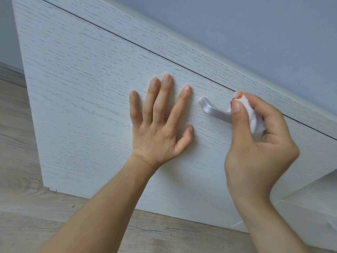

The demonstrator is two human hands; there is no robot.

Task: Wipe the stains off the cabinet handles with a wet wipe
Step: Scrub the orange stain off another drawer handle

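Note:
A silver metal handle (213,110) sticks out of the white wood-grain cabinet door (91,88). A small orange mark shows at the handle's left foot. My right hand (259,143) grips a bunched white wet wipe (255,119) with an orange stain at its top tip, and presses it against the handle's right end, which is hidden behind the thumb. My left hand (160,121) lies flat on the door just left of the handle, fingers spread and straight.
A dark gap runs along the top of the door below the cabinet's upper panel (164,33). A grey-blue wall (255,33) is behind. Wood-look flooring (18,161) lies at the left and bottom. A white object (310,198) stands at the lower right.

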